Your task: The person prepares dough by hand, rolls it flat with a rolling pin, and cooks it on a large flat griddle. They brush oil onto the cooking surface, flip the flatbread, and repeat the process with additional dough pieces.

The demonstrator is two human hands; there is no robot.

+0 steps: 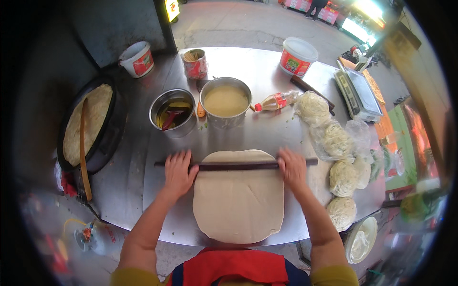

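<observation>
A dark wooden rolling pin (238,166) lies crosswise over the upper part of a flat sheet of dough (239,203) on the metal worktop (229,137). My left hand (180,171) rests on the pin just beyond the dough's left edge, its fingers spread forward over the wood. On the other side, my right hand (291,168) lies over the pin at the dough's right edge, slightly blurred. Both ends of the pin stick out past the hands. The dough reaches down to the worktop's near edge.
A griddle (111,143) with a flatbread (88,123) and wooden stick stands left. Ahead are a pot of oil with a brush (173,116), a pot of pale batter (226,101) and a plastic bottle (275,102). Plastic-wrapped coiled dough portions (344,178) and a scale (359,93) stand right.
</observation>
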